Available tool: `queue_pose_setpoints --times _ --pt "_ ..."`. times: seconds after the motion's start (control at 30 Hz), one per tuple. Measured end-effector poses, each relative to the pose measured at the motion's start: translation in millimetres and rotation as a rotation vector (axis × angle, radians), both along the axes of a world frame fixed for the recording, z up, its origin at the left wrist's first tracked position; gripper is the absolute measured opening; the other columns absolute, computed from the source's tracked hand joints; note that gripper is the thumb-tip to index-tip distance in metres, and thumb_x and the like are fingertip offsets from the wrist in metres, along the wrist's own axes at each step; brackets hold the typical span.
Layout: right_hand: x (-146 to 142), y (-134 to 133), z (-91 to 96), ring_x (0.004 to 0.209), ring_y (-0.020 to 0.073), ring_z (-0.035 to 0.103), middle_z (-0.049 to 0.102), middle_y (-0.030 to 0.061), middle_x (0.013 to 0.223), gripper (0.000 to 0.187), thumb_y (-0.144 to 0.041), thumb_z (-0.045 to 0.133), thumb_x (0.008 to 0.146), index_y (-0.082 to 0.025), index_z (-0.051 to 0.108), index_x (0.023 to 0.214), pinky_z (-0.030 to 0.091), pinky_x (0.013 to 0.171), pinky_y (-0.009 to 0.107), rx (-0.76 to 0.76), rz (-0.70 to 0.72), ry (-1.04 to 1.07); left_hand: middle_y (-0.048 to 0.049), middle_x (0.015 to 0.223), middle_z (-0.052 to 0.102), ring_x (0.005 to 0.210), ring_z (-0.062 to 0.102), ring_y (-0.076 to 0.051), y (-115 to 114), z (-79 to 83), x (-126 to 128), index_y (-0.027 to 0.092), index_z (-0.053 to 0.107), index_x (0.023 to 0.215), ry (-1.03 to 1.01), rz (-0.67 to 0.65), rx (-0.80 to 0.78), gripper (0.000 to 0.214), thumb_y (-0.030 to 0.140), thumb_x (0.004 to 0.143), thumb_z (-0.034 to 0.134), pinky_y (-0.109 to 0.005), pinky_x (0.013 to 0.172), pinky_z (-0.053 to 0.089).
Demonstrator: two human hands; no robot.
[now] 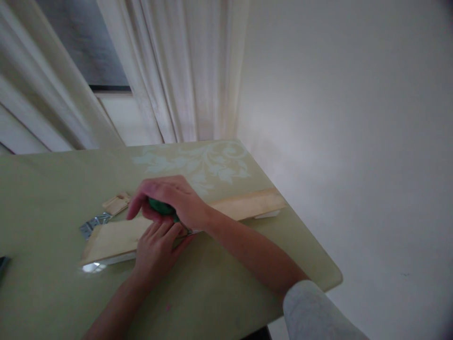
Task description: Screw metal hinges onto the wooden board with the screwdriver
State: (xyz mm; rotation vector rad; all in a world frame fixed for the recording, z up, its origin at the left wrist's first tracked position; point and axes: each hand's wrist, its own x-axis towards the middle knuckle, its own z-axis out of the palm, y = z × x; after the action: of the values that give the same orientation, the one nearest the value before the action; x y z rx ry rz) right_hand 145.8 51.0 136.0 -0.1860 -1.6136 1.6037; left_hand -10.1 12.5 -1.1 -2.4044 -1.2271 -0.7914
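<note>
A: Left hand (154, 245)?
B: On the board (115, 238), on the worktop (208, 293); probably steadying it. Can't tell if it's pinching anything.
A: Right hand (180, 196)?
B: Wrapped round the green handle (161, 207), likely for leverage. Metal pieces (94, 225) beside board's left end, probably parked handy.

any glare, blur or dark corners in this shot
Head view: soft throughout, fine detail on the wooden board smeared; head view: a bright glint by that board's near left corner; head view: wall unevenly lit, picture's right-hand corners darkened.
</note>
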Motion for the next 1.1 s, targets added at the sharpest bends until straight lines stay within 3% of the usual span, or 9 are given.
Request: queue_pose_setpoints --times 0.1,0.23,0.3,0.43,0.57,0.77,0.87,0.97,1.1 --pt "-5 -5 -0.9 0.065 0.0097 0.049 0.051 -0.0054 0.07 0.036 -0.049 0.055 0.104 -0.021 0.059 0.082 0.041 0.061 0.023 0.094 -0.123 -0.056 -0.0089 0.077 0.073 0.076 0.065 -0.027 1 -7.4 -3 0.024 0.074 0.079 -0.007 0.02 0.022 0.041 0.046 0.104 0.05 -0.037 0.067 0.048" --pt "-12 -12 -1.5 0.076 0.0105 0.06 0.062 -0.0036 0.08 0.034 -0.052 0.046 0.108 -0.022 0.059 0.095 0.046 0.074 0.022 0.33 -0.577 -0.342 -0.0107 0.077 0.075 0.082 0.07 -0.03 3 -10.1 -5 0.022 0.074 0.074 -0.023 0.015 0.024 0.034 0.035 0.098 0.054 -0.038 0.067 0.052" --pt "-13 -15 -0.5 0.084 0.0116 0.065 0.07 -0.001 0.09 0.033 -0.047 0.041 0.11 -0.022 0.061 0.103 0.045 0.076 0.023 0.502 -0.735 -0.52 -0.0107 0.074 0.075 0.079 0.071 -0.03 2 -8.1 -4 0.022 0.074 0.072 -0.024 0.01 0.025 0.032 0.032 0.096 0.054 -0.037 0.065 0.052" --pt "-11 -19 1.3 0.082 0.0133 0.066 0.075 -0.0002 0.093 0.041 -0.044 0.031 0.113 -0.025 0.066 0.107 0.039 0.067 0.028 0.819 -0.888 -0.808 -0.0095 0.071 0.074 0.074 0.07 -0.03 1 -3.0 -1 0.023 0.074 0.071 -0.03 -0.005 0.018 0.03 0.029 0.095 0.056 -0.038 0.064 0.05" --pt "-7 -20 4.2 0.073 0.0149 0.064 0.074 0.0027 0.086 0.044 -0.046 0.029 0.113 -0.027 0.067 0.107 0.034 0.061 0.031 0.895 -1.042 -0.981 -0.0088 0.076 0.074 0.077 0.068 -0.029 -2 2.5 1 0.023 0.076 0.079 -0.051 -0.028 -0.018 0.026 0.028 0.097 0.057 -0.038 0.066 0.05" --pt "5 -30 22.3 0.076 0.0212 0.067 0.075 0.0061 0.092 0.04 -0.054 0.035 0.109 -0.025 0.062 0.116 0.041 0.064 0.03 0.791 -1.041 -1.13 -0.0089 0.08 0.075 0.085 0.07 -0.029 -2 4.0 2 0.024 0.076 0.087 -0.063 -0.032 -0.021 0.025 0.031 0.099 0.056 -0.038 0.073 0.053" --pt "10 -35 29.1 0.079 0.0212 0.067 0.076 0.0049 0.099 0.03 -0.043 0.047 0.102 -0.022 0.058 0.122 0.041 0.063 0.03 0.757 -0.973 -1.12 -0.0092 0.079 0.076 0.083 0.071 -0.03 0 -3.6 -1 0.023 0.075 0.079 -0.057 -0.019 -0.007 0.026 0.033 0.097 0.058 -0.038 0.07 0.052" --pt "12 -36 31.2 0.08 0.0192 0.067 0.076 0.0025 0.101 0.027 -0.035 0.047 0.102 -0.023 0.057 0.124 0.038 0.061 0.029 0.787 -0.898 -1.074 -0.0103 0.079 0.076 0.082 0.071 -0.031 2 -8.1 -2 0.022 0.074 0.076 -0.051 -0.006 -0.01 0.026 0.032 0.096 0.06 -0.039 0.069 0.051" --pt "14 -33 31.1 0.079 0.0183 0.067 0.076 0.0001 0.097 0.026 -0.041 0.044 0.108 -0.029 0.058 0.127 0.034 0.059 0.03 0.857 -0.884 -1.105 -0.0094 0.082 0.074 0.084 0.069 -0.03 0 0.3 1 0.023 0.073 0.08 -0.068 -0.047 -0.002 0.026 0.032 0.099 0.058 -0.038 0.071 0.05"
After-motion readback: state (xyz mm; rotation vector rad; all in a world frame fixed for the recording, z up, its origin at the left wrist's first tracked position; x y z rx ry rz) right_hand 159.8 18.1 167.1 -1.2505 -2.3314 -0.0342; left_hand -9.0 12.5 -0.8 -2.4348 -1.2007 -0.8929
